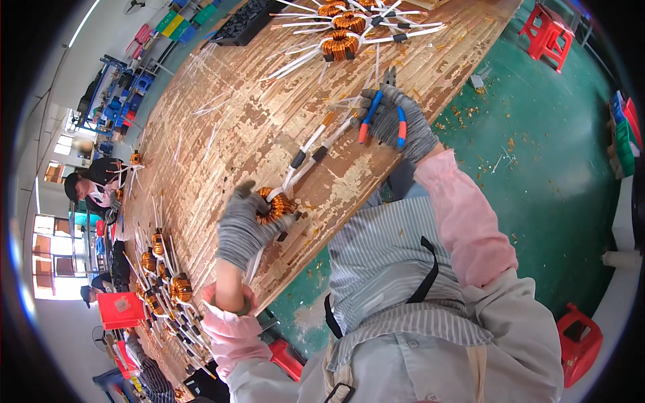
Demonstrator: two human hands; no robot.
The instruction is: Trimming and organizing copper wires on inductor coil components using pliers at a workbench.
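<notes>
Worn wood tbl (pixel 235 127) — L fingers (pixel 243 191) clasped rnd coil (pixel 279 209).

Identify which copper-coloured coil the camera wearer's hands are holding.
The lone coil in the gloved left hand, on the table. The others sit apart: a cluster at top, a pile at lower left, at least one beside a co-worker.

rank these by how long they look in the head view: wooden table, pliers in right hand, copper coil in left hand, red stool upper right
1. Wooden table
2. Pliers and red stool: similar apparent length, stool farther away, so unranked
3. Held copper coil
</notes>
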